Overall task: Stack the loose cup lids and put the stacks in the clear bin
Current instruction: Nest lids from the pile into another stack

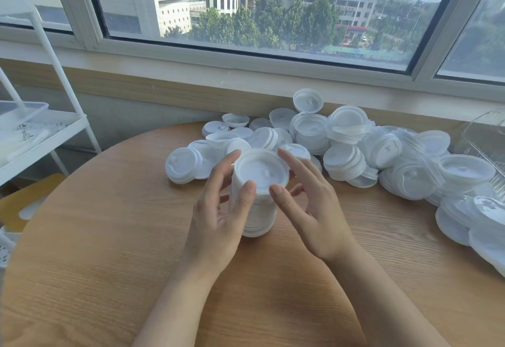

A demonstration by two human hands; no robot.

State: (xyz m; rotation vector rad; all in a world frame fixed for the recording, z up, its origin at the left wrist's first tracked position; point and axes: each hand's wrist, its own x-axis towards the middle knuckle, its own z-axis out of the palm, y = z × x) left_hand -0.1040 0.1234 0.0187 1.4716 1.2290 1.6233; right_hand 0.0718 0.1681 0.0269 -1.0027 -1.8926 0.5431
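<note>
Lids already nested formed a tall stack standing on the round wooden table right before you. Your left hand and right hand flanked it with fingers straight and spread, thumbs touching its upper rim, neither gripping. Beyond it sprawled a large heap of loose lids, so most sorting remained. One clear bin sat far right; no stack showed inside it.
</note>
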